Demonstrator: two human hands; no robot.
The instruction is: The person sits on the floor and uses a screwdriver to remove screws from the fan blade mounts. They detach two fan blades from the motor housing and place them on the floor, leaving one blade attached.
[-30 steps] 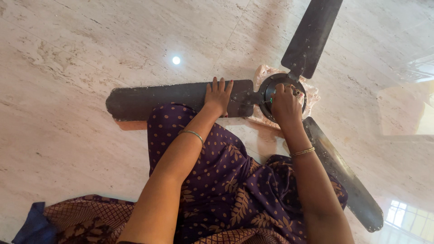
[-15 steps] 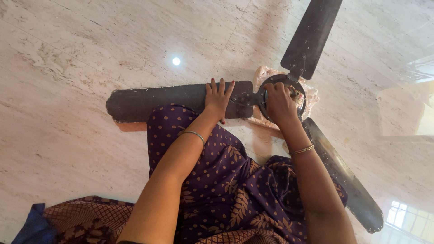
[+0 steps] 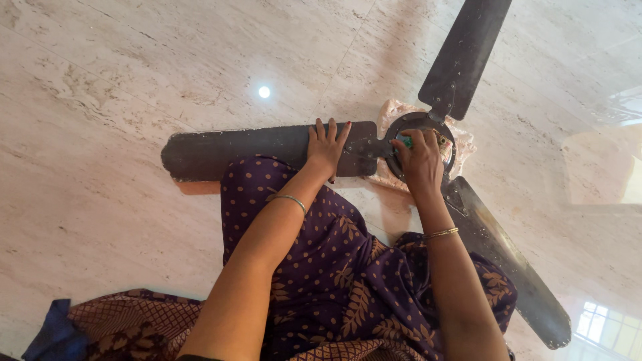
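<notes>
Two hands on a dark ceiling fan lying on the marble floor

Three dark metal blades spread from the fan, and going left to right the first is the long dark brown blade (image 3: 254, 150), lying flat on the pale veined marble floor (image 3: 100, 134) and pointing off to the left. The left hand (image 3: 326, 148) lies palm down on that blade near its inner end, fingers straight and a little spread, gripping nothing. A thin metal bangle (image 3: 289, 198) sits on that forearm, above a knee draped in purple cloth with golden dots (image 3: 321, 267).

Just right of the hand, the blade's bracket joins the round dark motor hub (image 3: 448, 157), which rests on a crumpled pinkish cloth (image 3: 394, 110). The right hand (image 3: 421, 160) is on top of the hub, fingers curled down over a small green thing (image 3: 404, 142) at the hub's middle; what that thing is I cannot tell, nor how firmly it is held. A gold bangle (image 3: 443, 232) rings that wrist.

Further right, the second blade (image 3: 468, 53) runs up and away, and the third blade (image 3: 508, 261) runs down towards the lower right, beside the right forearm
</notes>
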